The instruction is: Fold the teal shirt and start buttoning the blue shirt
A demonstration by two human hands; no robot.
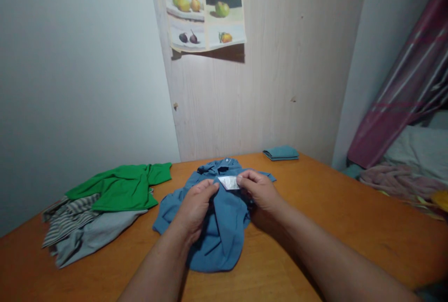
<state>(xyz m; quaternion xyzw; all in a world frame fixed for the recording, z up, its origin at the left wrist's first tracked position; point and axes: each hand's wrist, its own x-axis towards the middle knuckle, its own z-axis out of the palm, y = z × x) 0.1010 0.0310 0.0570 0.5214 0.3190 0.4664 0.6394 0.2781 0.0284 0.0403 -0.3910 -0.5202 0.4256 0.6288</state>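
A blue shirt (224, 236) lies on the table in front of me, its collar toward the far side and its cloth loosely rumpled. My left hand (198, 204) pinches a fold of this shirt between thumb and fingers. A white care label (228, 182) stands out from the cloth between my hands. Its right end is pinched by the thumb and fingers of my right hand (259, 190). Print on the label is too small to read. Part of the shirt beneath my hands is hidden.
To the left, a green shirt (122, 185) lies over a striped garment (70, 218) and a grey garment (101, 236). A folded teal cloth (281, 153) rests at the back of the orange-brown table (315, 208). Fruit pictures (206, 19) hang on the wall; a pink curtain (385, 101) is at right.
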